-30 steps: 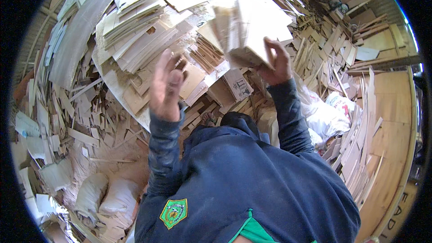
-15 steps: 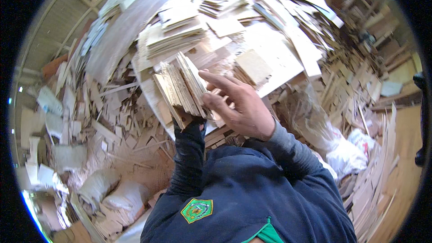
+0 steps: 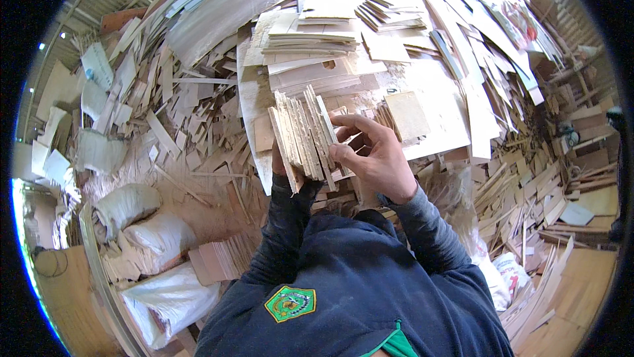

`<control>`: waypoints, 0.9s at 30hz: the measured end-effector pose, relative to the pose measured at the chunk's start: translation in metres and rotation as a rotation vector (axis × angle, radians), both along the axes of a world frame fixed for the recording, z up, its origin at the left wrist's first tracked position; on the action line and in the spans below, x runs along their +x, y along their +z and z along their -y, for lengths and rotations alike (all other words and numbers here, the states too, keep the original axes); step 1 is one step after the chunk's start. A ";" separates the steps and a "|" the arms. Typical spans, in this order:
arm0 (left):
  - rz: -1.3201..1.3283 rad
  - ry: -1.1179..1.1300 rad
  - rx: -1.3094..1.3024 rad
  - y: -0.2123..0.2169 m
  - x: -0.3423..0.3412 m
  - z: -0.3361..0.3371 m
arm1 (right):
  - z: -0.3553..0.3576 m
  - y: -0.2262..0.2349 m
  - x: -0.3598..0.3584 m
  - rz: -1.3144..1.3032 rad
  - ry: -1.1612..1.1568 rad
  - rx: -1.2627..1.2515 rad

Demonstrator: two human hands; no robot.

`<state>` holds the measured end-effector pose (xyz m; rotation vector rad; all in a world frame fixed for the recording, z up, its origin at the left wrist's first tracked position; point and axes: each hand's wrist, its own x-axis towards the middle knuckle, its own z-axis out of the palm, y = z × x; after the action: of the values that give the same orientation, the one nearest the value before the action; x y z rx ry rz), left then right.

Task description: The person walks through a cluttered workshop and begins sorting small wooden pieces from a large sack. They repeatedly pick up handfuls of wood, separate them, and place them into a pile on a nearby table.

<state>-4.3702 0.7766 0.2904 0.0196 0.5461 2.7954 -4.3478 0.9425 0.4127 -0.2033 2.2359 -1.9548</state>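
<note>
A stack of small plywood pieces (image 3: pixel 300 139) stands on edge in front of my chest, its rough layered edges facing up. My left hand (image 3: pixel 278 161) grips it from the left and below, most of its fingers hidden by the wood. At the stack's right side, my right hand (image 3: pixel 380 159) has its fingers curled, with thumb and index fingertips against the outermost piece. That piece leans slightly apart from the others. Just right of my right hand's fingers, a short stack of square boards (image 3: pixel 407 116) lies on the pale worktable (image 3: pixel 436 149).
Piled flat boards (image 3: pixel 307 43) and a fanned heap of panels (image 3: pixel 389 10) lie farther back on the table. Long strips (image 3: pixel 456 60) run along its right. Wood offcuts (image 3: pixel 191 109) cover the floor around. Filled sacks (image 3: pixel 158 235) sit at lower left, a plastic bag (image 3: pixel 508 274) at lower right.
The view has shifted, so table and stack appear farther right. The held stack is more upright. My right hand's fingers have drawn in closer against its right side.
</note>
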 end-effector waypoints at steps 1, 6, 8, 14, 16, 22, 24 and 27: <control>0.017 0.027 0.000 -0.002 0.000 -0.001 | -0.002 0.000 0.000 0.000 0.007 0.000; 0.064 0.008 0.232 0.000 0.005 -0.003 | -0.010 0.003 0.000 -0.035 0.070 0.028; 0.021 -0.052 0.227 0.006 0.010 -0.005 | -0.012 0.004 0.001 -0.073 0.095 0.089; -0.165 0.002 0.379 0.012 0.019 -0.016 | -0.017 0.008 0.001 -0.121 0.117 0.076; -0.169 -0.015 0.437 0.008 0.020 -0.016 | -0.020 0.010 0.001 -0.128 0.161 0.080; -0.077 -0.006 0.188 0.003 0.019 -0.013 | -0.023 0.013 0.004 -0.183 0.147 0.101; -0.082 -0.010 0.283 0.006 0.019 -0.016 | -0.024 0.013 0.004 -0.208 0.153 0.126; -0.047 -0.019 0.378 0.011 0.020 -0.020 | -0.026 0.012 0.002 -0.271 0.154 0.165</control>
<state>-4.3501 0.7967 0.3015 0.1686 0.0212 2.8418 -4.3455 0.9685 0.4246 -0.6321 2.4468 -1.7426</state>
